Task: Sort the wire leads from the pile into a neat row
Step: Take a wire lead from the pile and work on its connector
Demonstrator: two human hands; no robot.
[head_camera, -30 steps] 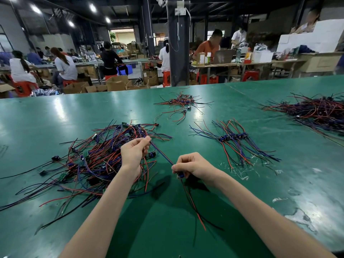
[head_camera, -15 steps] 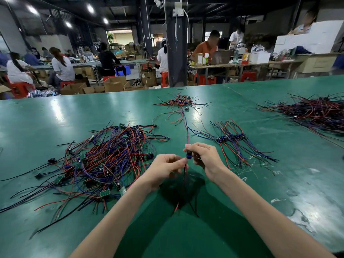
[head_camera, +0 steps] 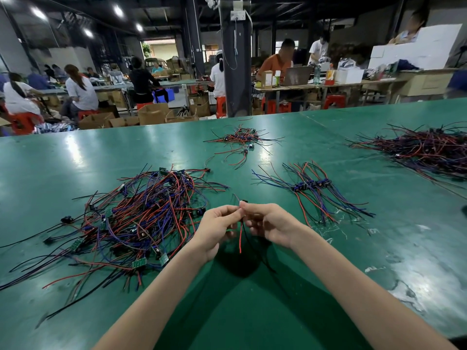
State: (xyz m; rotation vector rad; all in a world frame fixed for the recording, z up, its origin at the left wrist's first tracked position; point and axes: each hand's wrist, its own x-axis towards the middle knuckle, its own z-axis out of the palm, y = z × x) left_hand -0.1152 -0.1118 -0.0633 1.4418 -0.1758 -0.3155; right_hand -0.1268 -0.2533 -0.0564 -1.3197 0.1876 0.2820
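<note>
From the head camera we see our left hand (head_camera: 217, 228) and right hand (head_camera: 270, 226) closer together than 0.5 s ago. Both pinch 1 wire lead (head_camera: 240, 238), now hanging above the worktop's (head_camera: 75, 160) near edge, between the pile (head_camera: 141, 218) and the row (head_camera: 310, 185).

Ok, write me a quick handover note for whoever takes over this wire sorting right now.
Hands: the left hand and the right hand both pinch one wire lead, held up over the table. Its red and black wires hang down between the hands.
Things: the tangled pile lies to the left. The row lies to the right, with its connectors lined up.
Done: a short row of several leads is laid out.
Left: set the held lead beside the row, then work through the pile, which is large.
</note>
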